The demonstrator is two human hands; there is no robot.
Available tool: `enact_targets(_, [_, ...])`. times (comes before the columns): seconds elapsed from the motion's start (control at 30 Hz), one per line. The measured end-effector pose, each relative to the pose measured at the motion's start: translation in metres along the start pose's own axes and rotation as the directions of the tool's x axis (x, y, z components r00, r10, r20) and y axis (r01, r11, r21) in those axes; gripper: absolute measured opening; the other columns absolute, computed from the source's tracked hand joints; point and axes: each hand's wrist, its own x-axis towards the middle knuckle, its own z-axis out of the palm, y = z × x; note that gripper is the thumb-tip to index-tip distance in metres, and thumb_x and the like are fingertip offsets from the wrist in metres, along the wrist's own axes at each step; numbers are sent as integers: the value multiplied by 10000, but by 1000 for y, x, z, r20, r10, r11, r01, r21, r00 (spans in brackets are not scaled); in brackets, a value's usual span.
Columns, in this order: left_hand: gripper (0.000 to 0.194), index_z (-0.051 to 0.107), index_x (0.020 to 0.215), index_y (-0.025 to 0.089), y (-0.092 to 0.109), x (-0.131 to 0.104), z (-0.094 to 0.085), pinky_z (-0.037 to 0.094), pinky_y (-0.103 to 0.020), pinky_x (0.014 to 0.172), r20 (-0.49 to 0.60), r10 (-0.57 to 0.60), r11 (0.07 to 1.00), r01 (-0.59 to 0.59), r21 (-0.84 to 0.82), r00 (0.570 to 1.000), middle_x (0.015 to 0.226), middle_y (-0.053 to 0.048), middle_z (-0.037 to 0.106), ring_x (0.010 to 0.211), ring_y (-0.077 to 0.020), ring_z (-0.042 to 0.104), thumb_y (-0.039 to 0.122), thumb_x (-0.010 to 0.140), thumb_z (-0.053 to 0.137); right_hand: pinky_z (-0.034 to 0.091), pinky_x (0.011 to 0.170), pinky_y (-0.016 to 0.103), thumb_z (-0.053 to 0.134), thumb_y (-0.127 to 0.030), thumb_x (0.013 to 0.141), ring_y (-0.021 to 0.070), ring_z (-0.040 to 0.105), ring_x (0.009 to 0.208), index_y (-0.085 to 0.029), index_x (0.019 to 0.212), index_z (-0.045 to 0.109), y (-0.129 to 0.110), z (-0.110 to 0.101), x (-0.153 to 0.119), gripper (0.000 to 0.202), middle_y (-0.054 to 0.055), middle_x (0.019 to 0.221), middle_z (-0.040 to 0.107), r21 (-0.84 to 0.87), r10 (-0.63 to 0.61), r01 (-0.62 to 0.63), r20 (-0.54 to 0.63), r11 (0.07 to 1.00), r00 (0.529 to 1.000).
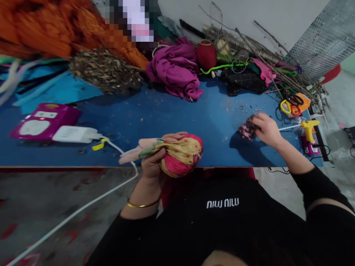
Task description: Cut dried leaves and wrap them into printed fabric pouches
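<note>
My left hand point(154, 160) is closed around the gathered neck of a round, stuffed-looking cloth bundle point(181, 155), patterned in yellow and pink. Pale cloth ends point(130, 153) stick out to the left of my grip. Over the right part of the table, my right hand point(267, 127) grips a crumpled dark floral cloth point(248, 127). A shadow falls on the blue tabletop below it. Whether the dark cloth touches the table I cannot tell. To the right of that hand is a yellow glue gun point(310, 129).
A purple power box point(46, 123) with a white plug point(74, 133) sits at left, its cable hanging over the front edge. Dry leaves point(105, 70), purple cloth point(174, 68) and twigs point(271, 55) line the back. Scissors point(291, 103) lie at right.
</note>
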Motion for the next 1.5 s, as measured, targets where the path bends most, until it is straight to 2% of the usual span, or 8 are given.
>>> enact_targets(0.17, [367,730,647,172,2,3,0,507,-573,1136,-41,-10,1000,10,-4,999,924,-116,733,1154,-405,675,418,469,936,405,1041,485,356,-166,1019,308,510,1172,-175,1096,717,-32,55,153,370,153,1282,634,-102,-21,8,-126,995,992])
enact_targets(0.3, [368,763,656,177,0,2,-8,514,-583,1117,-64,-37,998,39,40,997,868,-116,723,1114,-401,685,449,470,926,413,1071,493,443,-239,1019,338,505,1222,-128,1271,698,-39,89,200,376,180,1363,627,-70,-28,30,26,997,999])
enact_targets(0.47, [400,758,650,195,2,0,-8,515,-573,1122,-57,-84,995,87,52,995,851,-94,710,1130,-396,679,478,433,940,430,1105,458,459,-264,1024,312,527,1235,-134,1225,744,-11,86,143,372,183,1345,660,7,40,-40,30,999,999])
enact_targets(0.67, [394,741,650,200,4,1,-4,531,-597,1099,-18,-117,992,118,35,993,975,-106,732,1113,-398,677,483,454,934,484,1041,358,492,-33,814,248,664,1109,-207,1025,833,54,35,59,437,92,1121,779,10,175,-179,169,984,970])
enact_targets(0.83, [445,744,647,201,7,2,-3,541,-598,1091,-8,-128,990,128,60,992,982,-98,726,1116,-397,669,521,418,952,493,1027,372,438,-57,800,271,665,1160,-179,1192,788,79,24,92,540,116,1252,747,13,356,-357,-114,934,927])
enact_targets(1.03, [381,718,653,198,4,1,-5,555,-570,1088,-24,-96,995,96,31,995,955,-96,722,1114,-376,678,453,462,927,498,1006,450,553,-242,875,337,658,1096,-115,1158,760,62,59,154,373,208,1194,740,-30,428,-429,-34,903,903])
enact_targets(1.33, [263,741,666,217,7,1,0,552,-596,1097,2,-66,997,65,48,998,1007,-113,742,1182,-429,666,399,508,846,538,925,314,483,-46,718,212,715,988,-208,964,795,57,21,13,429,43,1012,801,231,258,-284,135,931,957])
enact_targets(1.5, [252,770,697,230,6,-1,-2,535,-611,1116,-5,-53,997,53,57,999,1007,-104,747,1192,-428,664,400,527,847,573,889,395,494,-120,761,246,717,893,-151,1171,750,99,1,31,484,90,1015,785,279,617,-569,-124,774,777])
